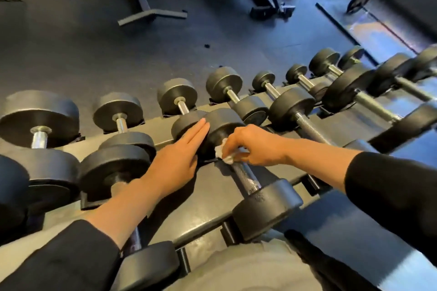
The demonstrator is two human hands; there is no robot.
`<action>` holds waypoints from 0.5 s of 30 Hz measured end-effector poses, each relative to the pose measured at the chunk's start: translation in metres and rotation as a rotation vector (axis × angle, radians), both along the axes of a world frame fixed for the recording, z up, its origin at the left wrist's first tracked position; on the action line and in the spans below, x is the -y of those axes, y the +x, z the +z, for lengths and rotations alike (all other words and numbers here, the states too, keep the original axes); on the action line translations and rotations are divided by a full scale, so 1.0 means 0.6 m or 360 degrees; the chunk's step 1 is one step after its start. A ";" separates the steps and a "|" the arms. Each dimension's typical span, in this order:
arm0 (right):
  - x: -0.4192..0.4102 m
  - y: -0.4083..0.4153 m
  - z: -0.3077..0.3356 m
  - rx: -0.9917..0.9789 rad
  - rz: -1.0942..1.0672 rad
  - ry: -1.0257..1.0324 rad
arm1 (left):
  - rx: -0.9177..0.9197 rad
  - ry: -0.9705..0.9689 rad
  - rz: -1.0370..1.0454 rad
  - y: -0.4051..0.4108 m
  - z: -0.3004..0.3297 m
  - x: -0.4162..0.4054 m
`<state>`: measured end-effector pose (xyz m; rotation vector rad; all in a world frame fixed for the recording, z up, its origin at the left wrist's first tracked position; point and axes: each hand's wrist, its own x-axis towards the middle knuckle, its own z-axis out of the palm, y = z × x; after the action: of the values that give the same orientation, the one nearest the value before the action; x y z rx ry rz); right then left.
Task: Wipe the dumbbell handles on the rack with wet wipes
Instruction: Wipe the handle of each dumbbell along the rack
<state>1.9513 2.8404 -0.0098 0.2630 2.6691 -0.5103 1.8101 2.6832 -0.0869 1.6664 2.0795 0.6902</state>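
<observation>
Dumbbell [246, 177] lay on the near tier of the rack [208, 210], knurled handle [246, 178] running near-right to far-left. Right hand [250, 146] gripped a white wet wipe [223, 155] around the handle's far end. Left hand [176, 160], fingers straight and together, rested flat against the far head [220, 127]. Smaller dumbbells [236, 94] lined the far tier.

Head view, looking down (close) at rack [212, 205].
</observation>
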 end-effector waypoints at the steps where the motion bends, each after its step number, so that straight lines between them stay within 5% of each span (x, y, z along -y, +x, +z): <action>1: 0.003 0.007 0.007 0.0019 -0.0032 -0.0033 | 0.0012 0.0036 -0.0001 0.001 -0.007 0.000; 9: 0.036 0.026 0.032 0.0483 -0.0095 -0.0237 | 0.0087 0.0256 0.0008 0.010 -0.046 0.008; 15: 0.044 -0.016 0.002 -0.0104 0.0003 0.0287 | 0.0195 0.0365 0.0033 0.010 -0.063 -0.004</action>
<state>1.9417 2.8140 -0.0086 0.3004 2.7822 -0.2818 1.8160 2.6854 -0.1247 1.6747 1.9963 1.0447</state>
